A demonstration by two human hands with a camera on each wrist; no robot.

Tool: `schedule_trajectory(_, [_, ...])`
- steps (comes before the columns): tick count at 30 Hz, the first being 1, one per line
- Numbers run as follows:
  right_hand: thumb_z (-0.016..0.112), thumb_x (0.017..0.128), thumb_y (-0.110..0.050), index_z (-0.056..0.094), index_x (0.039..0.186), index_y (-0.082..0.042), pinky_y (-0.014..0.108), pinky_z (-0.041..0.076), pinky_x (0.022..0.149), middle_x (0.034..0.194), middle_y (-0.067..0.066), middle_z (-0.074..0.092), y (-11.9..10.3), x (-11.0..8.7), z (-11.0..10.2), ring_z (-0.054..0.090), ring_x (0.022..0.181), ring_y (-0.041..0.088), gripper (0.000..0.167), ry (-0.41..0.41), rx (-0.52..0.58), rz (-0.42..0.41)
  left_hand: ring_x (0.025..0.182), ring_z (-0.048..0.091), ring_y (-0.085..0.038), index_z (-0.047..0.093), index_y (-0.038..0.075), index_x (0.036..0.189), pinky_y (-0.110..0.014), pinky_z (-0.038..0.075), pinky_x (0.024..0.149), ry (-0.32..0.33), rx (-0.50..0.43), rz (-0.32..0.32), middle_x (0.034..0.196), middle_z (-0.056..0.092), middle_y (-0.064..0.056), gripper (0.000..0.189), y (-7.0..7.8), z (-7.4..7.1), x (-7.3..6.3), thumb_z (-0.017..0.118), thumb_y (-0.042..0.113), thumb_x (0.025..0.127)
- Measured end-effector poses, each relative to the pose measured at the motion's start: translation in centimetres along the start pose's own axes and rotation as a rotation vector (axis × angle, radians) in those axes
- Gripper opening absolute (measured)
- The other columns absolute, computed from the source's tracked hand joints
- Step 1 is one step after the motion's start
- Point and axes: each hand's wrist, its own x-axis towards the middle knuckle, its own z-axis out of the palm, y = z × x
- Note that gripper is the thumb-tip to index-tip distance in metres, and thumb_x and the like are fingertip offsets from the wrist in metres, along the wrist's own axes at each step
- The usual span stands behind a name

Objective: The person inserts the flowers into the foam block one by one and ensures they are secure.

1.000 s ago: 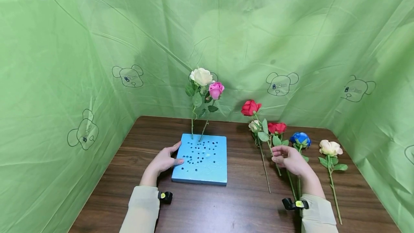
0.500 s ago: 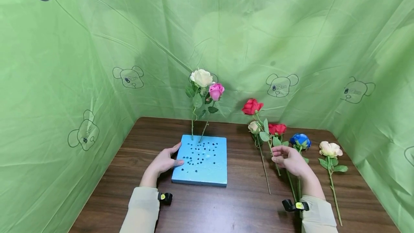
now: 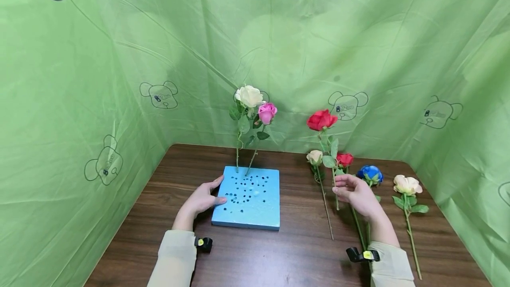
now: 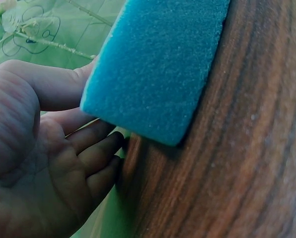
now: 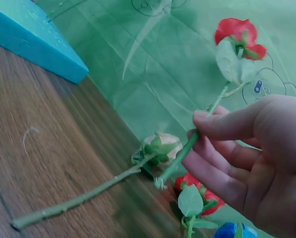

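Observation:
My right hand [image 3: 356, 196] pinches the stem of a red rose [image 3: 322, 120] between thumb and fingers. In the right wrist view this red rose [image 5: 240, 37] is lifted and slanting, its cut stem end free above the table. My left hand [image 3: 202, 198] rests at the left edge of a blue foam block [image 3: 255, 211] full of small holes. In the left wrist view my left thumb lies against the foam block [image 4: 153, 69], the other fingers loose beside it. A white rose [image 3: 249, 96] and a pink rose [image 3: 267, 113] stand in the block's back edge.
On the brown table [image 3: 303, 251] lie a small cream rose [image 3: 314, 157], another red rose [image 3: 345, 159], a blue rose [image 3: 370, 174] and a pale peach rose [image 3: 407, 184]. A green curtain [image 3: 199, 48] closes off the back and sides.
The red rose in my right hand has risen and tipped more upright, its bloom moving up and right. My left hand and the foam block stay put.

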Motion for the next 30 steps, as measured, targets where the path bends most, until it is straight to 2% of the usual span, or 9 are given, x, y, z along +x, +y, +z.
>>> schedule_trajectory(5, [0.074, 0.101, -0.006, 0.057, 0.137, 0.009, 0.038, 0.064, 0.084, 0.125, 0.028, 0.063, -0.8, 0.2, 1.0, 0.071, 0.099, 0.018, 0.042, 0.023, 0.05, -0.013, 0.16, 0.025, -0.036, 0.038, 0.014, 0.167, -0.06, 0.024, 0.126, 0.0, -0.001, -0.003, 0.171, 0.035, -0.007, 0.086, -0.1, -0.1, -0.1, 0.084, 0.019, 0.094])
schedule_trajectory(10, [0.072, 0.102, -0.002, 0.053, 0.133, 0.012, 0.04, 0.065, 0.083, 0.117, 0.022, 0.065, -1.2, 0.5, 2.6, 0.071, 0.098, 0.021, 0.038, 0.028, 0.094, -0.042, 0.159, 0.026, -0.038, 0.039, 0.013, 0.167, -0.062, 0.026, 0.125, 0.0, 0.013, 0.004, 0.17, 0.037, -0.009, 0.087, -0.1, 0.0, -0.1, 0.085, 0.02, 0.094])
schedule_trajectory(14, [0.07, 0.102, 0.001, 0.052, 0.126, 0.013, 0.042, 0.065, 0.081, 0.109, 0.015, 0.065, -1.4, 0.7, 4.3, 0.071, 0.094, 0.019, 0.032, 0.055, 0.165, -0.065, 0.159, 0.026, -0.037, 0.039, 0.013, 0.167, -0.061, 0.026, 0.125, -0.006, 0.02, 0.006, 0.17, 0.037, -0.008, 0.086, 0.0, 0.0, 0.0, 0.084, 0.02, 0.094])
schedule_trajectory(19, [0.068, 0.102, 0.006, 0.05, 0.121, 0.013, 0.042, 0.066, 0.08, 0.106, 0.011, 0.066, -1.5, 0.9, 6.5, 0.073, 0.097, 0.021, 0.027, 0.105, 0.287, -0.096, 0.159, 0.027, -0.037, 0.038, 0.012, 0.167, -0.06, 0.027, 0.125, -0.012, 0.025, 0.007, 0.171, 0.036, -0.009, 0.086, 0.3, 0.0, 0.0, 0.084, 0.02, 0.095])
schedule_trajectory(24, [0.065, 0.102, 0.01, 0.049, 0.12, 0.015, 0.039, 0.065, 0.082, 0.105, 0.004, 0.07, -1.7, 1.3, 8.5, 0.072, 0.096, 0.015, 0.025, 0.181, 0.376, -0.128, 0.159, 0.026, -0.038, 0.038, 0.012, 0.167, -0.061, 0.025, 0.125, -0.006, 0.013, 0.001, 0.17, 0.036, -0.01, 0.087, 0.2, 0.0, 0.0, 0.085, 0.02, 0.094])
schedule_trajectory(26, [0.065, 0.101, 0.011, 0.05, 0.119, 0.016, 0.039, 0.065, 0.082, 0.105, 0.004, 0.07, -1.7, 1.5, 9.3, 0.072, 0.094, 0.014, 0.024, 0.203, 0.391, -0.145, 0.159, 0.026, -0.038, 0.038, 0.013, 0.167, -0.061, 0.025, 0.126, -0.006, 0.011, -0.009, 0.171, 0.036, -0.009, 0.087, 0.1, 0.0, 0.0, 0.085, 0.02, 0.094])
schedule_trajectory(30, [0.064, 0.101, 0.013, 0.051, 0.119, 0.016, 0.041, 0.065, 0.083, 0.108, 0.012, 0.069, -1.8, 1.9, 11.0, 0.072, 0.094, 0.015, 0.023, 0.217, 0.428, -0.17, 0.159, 0.026, -0.038, 0.038, 0.013, 0.167, -0.061, 0.026, 0.125, -0.006, 0.012, -0.006, 0.171, 0.036, -0.01, 0.087, 0.0, 0.0, 0.1, 0.085, 0.02, 0.094])
